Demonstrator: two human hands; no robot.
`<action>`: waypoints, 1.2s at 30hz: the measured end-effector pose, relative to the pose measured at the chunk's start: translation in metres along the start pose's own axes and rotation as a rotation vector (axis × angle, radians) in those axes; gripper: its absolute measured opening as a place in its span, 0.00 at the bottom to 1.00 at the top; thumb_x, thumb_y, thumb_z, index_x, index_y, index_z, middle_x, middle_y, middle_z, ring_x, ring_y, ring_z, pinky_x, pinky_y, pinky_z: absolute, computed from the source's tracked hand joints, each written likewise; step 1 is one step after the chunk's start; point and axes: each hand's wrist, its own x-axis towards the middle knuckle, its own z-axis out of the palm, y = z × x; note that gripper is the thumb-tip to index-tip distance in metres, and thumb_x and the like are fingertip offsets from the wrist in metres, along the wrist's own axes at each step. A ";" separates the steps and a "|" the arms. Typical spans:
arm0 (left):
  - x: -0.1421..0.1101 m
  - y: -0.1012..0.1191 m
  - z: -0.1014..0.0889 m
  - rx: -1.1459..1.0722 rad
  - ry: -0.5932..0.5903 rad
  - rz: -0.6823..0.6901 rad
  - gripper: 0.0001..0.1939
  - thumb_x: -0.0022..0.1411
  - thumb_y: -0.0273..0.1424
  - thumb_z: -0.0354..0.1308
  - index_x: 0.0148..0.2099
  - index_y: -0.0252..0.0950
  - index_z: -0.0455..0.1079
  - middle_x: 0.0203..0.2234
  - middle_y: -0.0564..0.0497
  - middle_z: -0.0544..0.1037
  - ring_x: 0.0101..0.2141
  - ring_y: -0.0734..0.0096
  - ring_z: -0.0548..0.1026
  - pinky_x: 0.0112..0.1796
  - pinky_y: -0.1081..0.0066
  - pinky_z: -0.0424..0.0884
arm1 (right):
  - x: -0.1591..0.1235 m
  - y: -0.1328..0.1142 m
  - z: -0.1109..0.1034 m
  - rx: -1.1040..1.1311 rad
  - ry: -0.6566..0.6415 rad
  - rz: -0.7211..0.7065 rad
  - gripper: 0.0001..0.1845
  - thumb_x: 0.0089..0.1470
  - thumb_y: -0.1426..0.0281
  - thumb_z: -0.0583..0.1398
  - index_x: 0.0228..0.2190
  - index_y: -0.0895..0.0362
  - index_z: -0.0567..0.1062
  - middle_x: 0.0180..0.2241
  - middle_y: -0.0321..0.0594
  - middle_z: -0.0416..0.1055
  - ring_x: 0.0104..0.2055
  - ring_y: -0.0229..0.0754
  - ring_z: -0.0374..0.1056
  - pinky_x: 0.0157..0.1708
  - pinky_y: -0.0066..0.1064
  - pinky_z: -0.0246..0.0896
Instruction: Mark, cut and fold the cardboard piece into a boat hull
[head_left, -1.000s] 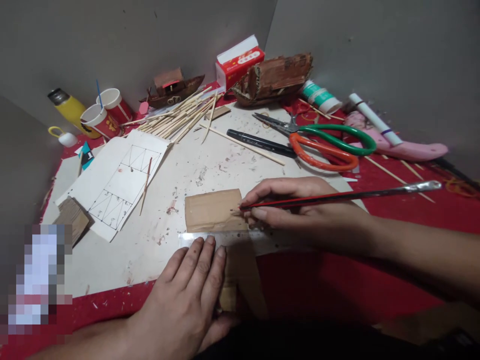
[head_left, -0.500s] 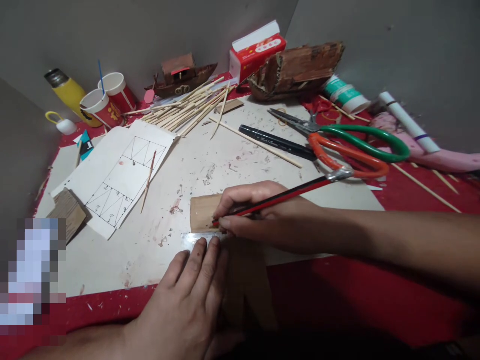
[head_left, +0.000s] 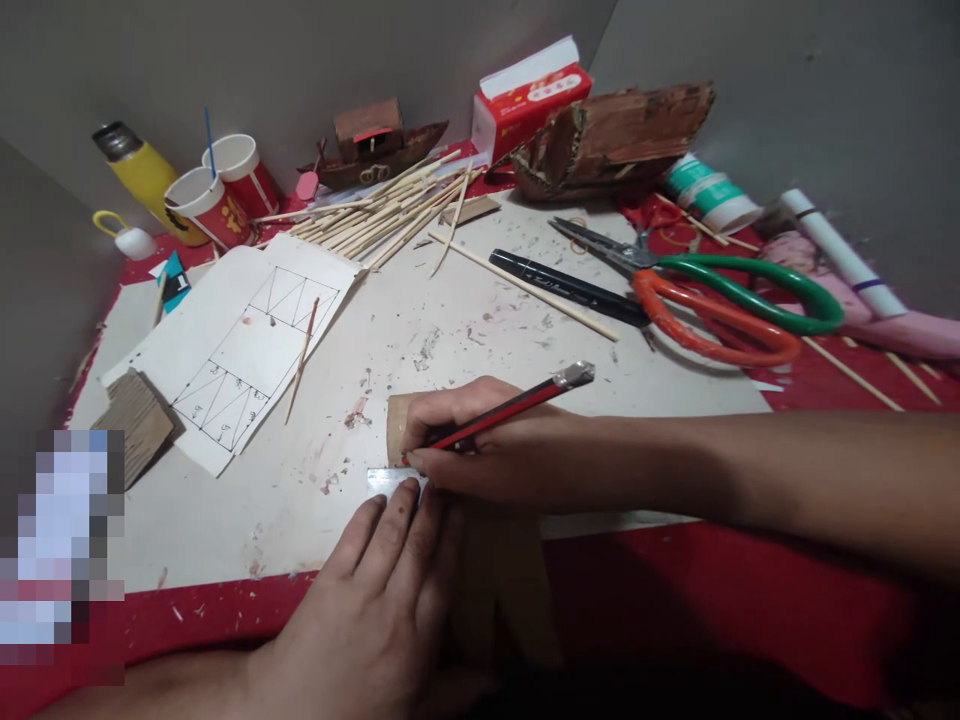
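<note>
My right hand [head_left: 480, 445] is closed on a red and black pencil [head_left: 517, 404], its tip against the top edge of a clear ruler [head_left: 384, 481]. A piece of brown cardboard [head_left: 395, 428] lies under the ruler; my right hand covers most of it. My left hand [head_left: 382, 590] lies flat with fingers stretched out, pressing the ruler down on the cardboard near the front of the white board [head_left: 450, 320].
Scissors with green and orange handles [head_left: 720, 300], a black marker [head_left: 562, 285], bamboo sticks [head_left: 375, 215], a paper with a drawn grid [head_left: 240, 350], paper cups [head_left: 214, 195], a yellow bottle [head_left: 142, 180], model boats [head_left: 615, 140], a tissue box [head_left: 529, 95], glue [head_left: 709, 190].
My right hand has slid left along the ruler with the pencil, from the cardboard's right end to its left end. The left hand stays on the ruler.
</note>
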 end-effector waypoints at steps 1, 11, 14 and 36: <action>0.000 0.000 0.000 0.001 -0.002 0.000 0.40 0.66 0.56 0.43 0.61 0.25 0.67 0.56 0.36 0.74 0.58 0.47 0.66 0.56 0.58 0.53 | 0.000 -0.001 0.000 -0.002 -0.001 0.002 0.06 0.53 0.78 0.57 0.31 0.59 0.73 0.30 0.37 0.73 0.33 0.38 0.66 0.31 0.27 0.56; -0.004 0.000 0.001 0.035 0.013 0.014 0.42 0.64 0.56 0.46 0.62 0.24 0.65 0.56 0.34 0.73 0.58 0.47 0.65 0.58 0.59 0.54 | 0.007 -0.003 0.004 -0.069 0.016 0.001 0.06 0.52 0.78 0.56 0.29 0.58 0.71 0.27 0.34 0.71 0.31 0.36 0.62 0.28 0.26 0.52; -0.003 0.000 0.001 0.039 0.035 0.008 0.42 0.64 0.57 0.45 0.61 0.23 0.67 0.55 0.33 0.74 0.56 0.47 0.67 0.58 0.59 0.53 | 0.006 -0.006 0.003 -0.039 -0.001 0.042 0.06 0.51 0.79 0.56 0.28 0.58 0.71 0.27 0.34 0.71 0.30 0.36 0.63 0.27 0.26 0.52; -0.001 -0.004 0.002 0.020 0.082 0.059 0.41 0.64 0.55 0.49 0.59 0.20 0.66 0.57 0.32 0.72 0.58 0.42 0.67 0.56 0.57 0.56 | -0.016 -0.004 -0.014 -0.148 0.049 -0.051 0.12 0.48 0.85 0.56 0.21 0.59 0.66 0.20 0.28 0.60 0.23 0.30 0.54 0.22 0.22 0.50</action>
